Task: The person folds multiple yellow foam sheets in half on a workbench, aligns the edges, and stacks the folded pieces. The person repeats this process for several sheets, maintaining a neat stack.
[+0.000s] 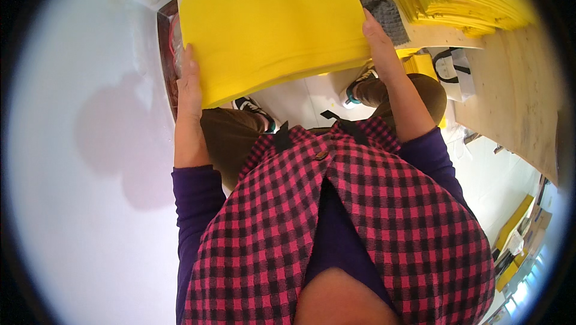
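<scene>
A wide, flat piece of yellow cloth (pixel 273 25), possibly several layers thick, spans the space between my hands above my knees. My left hand (pixel 190 82) is along its left edge, thumb side up, with most fingers hidden behind or under it. On the opposite edge, my right hand (pixel 378 37) holds it the same way, thumb on the side and fingers mostly out of sight. The near edge of the cloth hangs slightly curved toward me. A dark grey textured cloth (pixel 387 19) lies just beyond my right hand.
Tall piles of folded yellow cloth (pixel 474 7) sit on a wooden table (pixel 510 85) at the right. Below its edge is a white bag (pixel 459 73) with black handles. A brown-edged box (pixel 165 55) stands left, beside a white wall (pixel 72 145).
</scene>
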`<state>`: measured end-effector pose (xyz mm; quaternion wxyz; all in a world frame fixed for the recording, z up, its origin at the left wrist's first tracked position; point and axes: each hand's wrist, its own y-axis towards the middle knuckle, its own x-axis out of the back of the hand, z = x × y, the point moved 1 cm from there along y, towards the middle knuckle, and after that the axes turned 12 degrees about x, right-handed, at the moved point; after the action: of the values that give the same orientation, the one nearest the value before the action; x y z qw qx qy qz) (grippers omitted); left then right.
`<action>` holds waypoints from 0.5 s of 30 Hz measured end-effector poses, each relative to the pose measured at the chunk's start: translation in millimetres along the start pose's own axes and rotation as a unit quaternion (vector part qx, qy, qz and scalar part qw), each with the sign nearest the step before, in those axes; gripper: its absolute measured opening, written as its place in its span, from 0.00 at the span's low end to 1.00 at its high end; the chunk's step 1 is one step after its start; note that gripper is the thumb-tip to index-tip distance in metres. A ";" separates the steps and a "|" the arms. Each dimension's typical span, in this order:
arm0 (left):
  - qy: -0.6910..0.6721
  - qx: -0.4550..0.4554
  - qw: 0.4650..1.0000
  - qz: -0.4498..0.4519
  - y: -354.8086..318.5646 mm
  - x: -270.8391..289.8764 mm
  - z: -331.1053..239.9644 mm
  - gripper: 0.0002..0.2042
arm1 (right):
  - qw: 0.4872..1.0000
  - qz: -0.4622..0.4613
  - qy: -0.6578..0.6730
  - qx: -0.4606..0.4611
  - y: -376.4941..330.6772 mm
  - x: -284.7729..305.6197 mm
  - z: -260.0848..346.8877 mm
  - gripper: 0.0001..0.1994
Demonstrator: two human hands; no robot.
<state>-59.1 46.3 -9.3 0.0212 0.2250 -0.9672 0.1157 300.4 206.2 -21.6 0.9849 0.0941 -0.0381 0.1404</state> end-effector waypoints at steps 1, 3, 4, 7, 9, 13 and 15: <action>0.003 -0.002 1.000 -0.001 0.4 -0.1 0.7 0.34 | 1.000 0.011 -0.010 0.007 -2.5 -1.2 -0.1 0.34; 0.010 -0.009 1.000 -0.004 -0.8 -0.7 3.6 0.34 | 1.000 -0.014 -0.021 0.011 -4.1 0.3 0.5 0.33; 0.013 -0.014 1.000 -0.006 -0.7 0.0 4.1 0.34 | 0.999 -0.025 -0.027 0.012 -5.2 1.5 0.7 0.33; 0.026 -0.023 0.999 -0.015 -1.1 3.1 3.2 0.35 | 0.998 0.001 -0.052 0.045 -8.8 6.7 1.2 0.32; 0.045 -0.013 0.999 -0.027 -3.8 6.0 -1.3 0.35 | 0.997 -0.019 -0.045 0.055 -11.7 11.6 -0.6 0.30; 0.130 0.016 0.991 -0.040 -9.1 6.5 -23.7 0.29 | 0.995 -0.072 -0.002 0.062 -18.4 26.9 -7.5 0.25; 0.199 -0.086 0.976 -0.029 -7.4 -4.4 -38.6 0.27 | 0.993 -0.101 0.000 0.058 -20.2 37.7 -11.4 0.22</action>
<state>-52.4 50.7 29.4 0.2359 0.2223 -0.9431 0.0741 342.8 199.5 -32.5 0.9868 0.1547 -0.0207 0.0426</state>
